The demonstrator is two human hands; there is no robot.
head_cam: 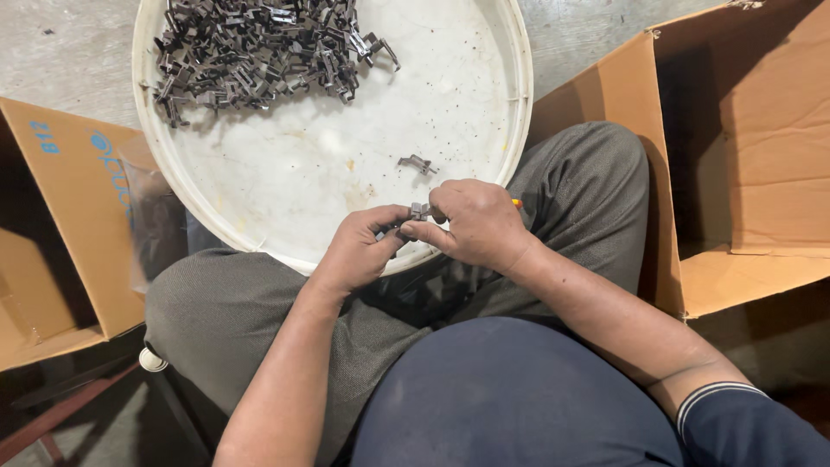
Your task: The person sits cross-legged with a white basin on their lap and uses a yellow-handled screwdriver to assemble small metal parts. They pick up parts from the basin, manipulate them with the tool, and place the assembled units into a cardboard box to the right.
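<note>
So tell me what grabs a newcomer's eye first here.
The round white tray on the person's lap, with a heap of small dark metal clips at its far left. At its near rim, the left hand and right hand pinch one clip together. Open cardboard boxes flank both sides.

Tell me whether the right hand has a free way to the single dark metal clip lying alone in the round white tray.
Probably yes: the lone dark metal clip lies just beyond the right hand on bare tray, though both hands already pinch another clip.
</note>
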